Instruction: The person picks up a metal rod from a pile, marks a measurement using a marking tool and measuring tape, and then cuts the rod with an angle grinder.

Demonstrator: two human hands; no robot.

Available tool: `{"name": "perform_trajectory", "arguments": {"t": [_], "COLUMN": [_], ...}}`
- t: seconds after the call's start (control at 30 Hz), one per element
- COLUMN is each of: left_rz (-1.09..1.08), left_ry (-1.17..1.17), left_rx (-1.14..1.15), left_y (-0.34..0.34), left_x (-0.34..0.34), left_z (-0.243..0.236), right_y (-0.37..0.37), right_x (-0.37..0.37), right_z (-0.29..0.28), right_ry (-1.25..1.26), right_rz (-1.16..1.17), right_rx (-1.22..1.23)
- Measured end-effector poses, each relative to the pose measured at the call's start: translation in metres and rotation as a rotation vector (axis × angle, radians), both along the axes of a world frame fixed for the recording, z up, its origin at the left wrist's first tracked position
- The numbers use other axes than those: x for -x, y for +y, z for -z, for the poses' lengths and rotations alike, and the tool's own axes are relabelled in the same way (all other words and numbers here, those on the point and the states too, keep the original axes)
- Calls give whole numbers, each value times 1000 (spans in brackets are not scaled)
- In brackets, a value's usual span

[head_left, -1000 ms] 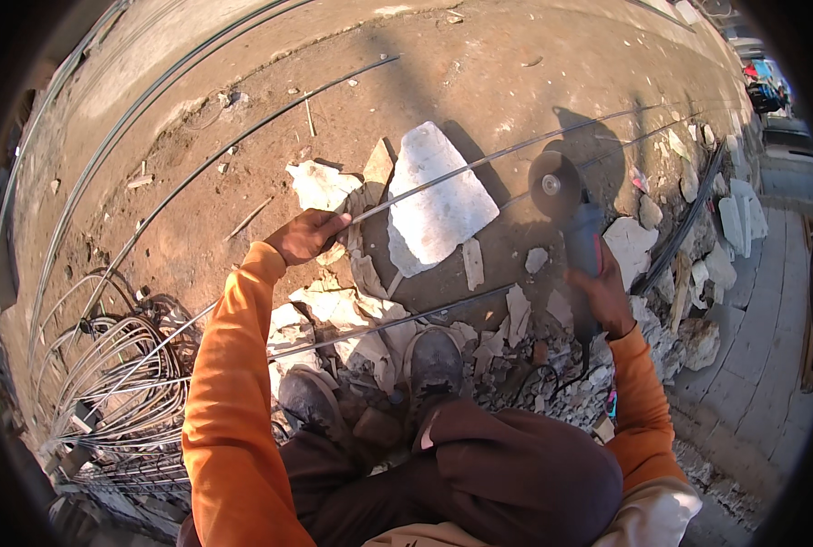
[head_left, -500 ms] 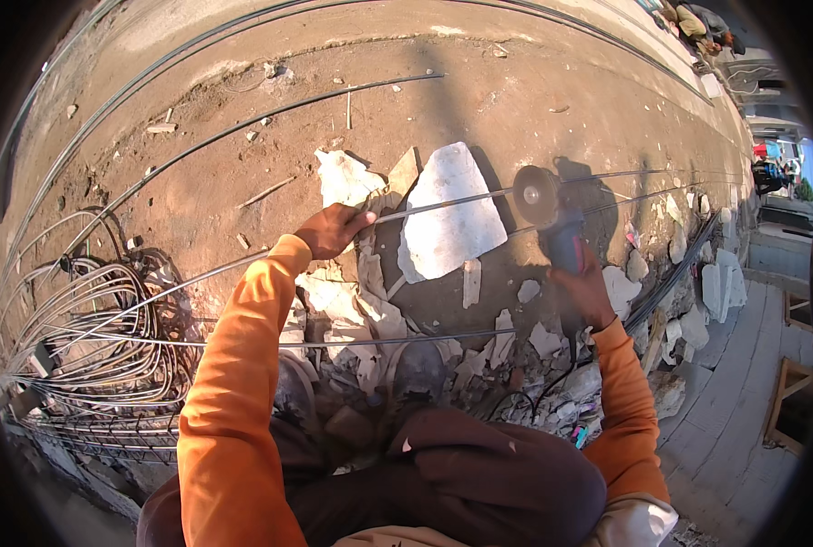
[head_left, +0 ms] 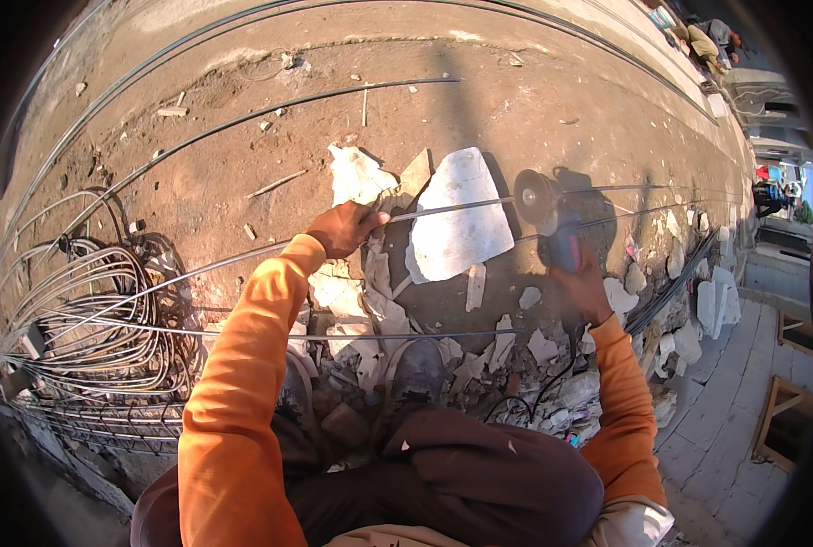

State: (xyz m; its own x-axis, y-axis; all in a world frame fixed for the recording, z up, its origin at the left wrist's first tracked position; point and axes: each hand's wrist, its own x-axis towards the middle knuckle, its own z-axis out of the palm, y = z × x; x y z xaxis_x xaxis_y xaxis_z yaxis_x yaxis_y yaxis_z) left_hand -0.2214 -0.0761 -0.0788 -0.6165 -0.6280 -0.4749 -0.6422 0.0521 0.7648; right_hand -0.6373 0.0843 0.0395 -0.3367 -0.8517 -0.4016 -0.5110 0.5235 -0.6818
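My left hand (head_left: 344,228) is closed round a long thin steel rod (head_left: 452,210), thumb pointing along it to the right. The rod runs from the coil at the left, across a flat white stone slab (head_left: 459,228), to the disc at the right. My right hand (head_left: 581,284) grips the body of an angle grinder (head_left: 563,244), its fingers partly hidden. The grinder's round cutting disc (head_left: 536,196) stands at the rod, and I cannot tell whether it touches. A dark cord trails from the tool down toward the rubble.
A big coil of rods (head_left: 106,310) lies at the left. Broken stone and rubble (head_left: 479,369) surround my boots (head_left: 419,372). Another loose rod (head_left: 397,336) crosses just beyond them. Long rods (head_left: 270,111) curve over the dirt ahead. People (head_left: 705,44) are at the far right.
The view has shifted slightly, so the slab, rod and left hand appear a little farther right. Both hands keep their grips, and the grinder stays beside the rod.
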Motion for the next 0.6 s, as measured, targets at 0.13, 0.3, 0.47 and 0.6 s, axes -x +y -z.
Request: {"name": "perform_trajectory", "arguments": {"t": [0.13, 0.3, 0.47, 0.6], "left_rz": [1, 47, 18, 14], "left_ry": [12, -47, -20, -26], "left_rx": [1, 12, 19, 31], "left_y": [-1, -4, -2, -2], "left_x": [-2, -2, -3, -4], "left_z": [4, -2, -2, -1], "right_y": [-5, -3, -3, -5], "right_x": [-5, -2, 2, -5], "right_z": [-4, 1, 5, -1], "right_ry": [43, 41, 31, 52], "right_rz": [-17, -11, -17, -10], "right_rx": [-19, -12, -12, -27]}}
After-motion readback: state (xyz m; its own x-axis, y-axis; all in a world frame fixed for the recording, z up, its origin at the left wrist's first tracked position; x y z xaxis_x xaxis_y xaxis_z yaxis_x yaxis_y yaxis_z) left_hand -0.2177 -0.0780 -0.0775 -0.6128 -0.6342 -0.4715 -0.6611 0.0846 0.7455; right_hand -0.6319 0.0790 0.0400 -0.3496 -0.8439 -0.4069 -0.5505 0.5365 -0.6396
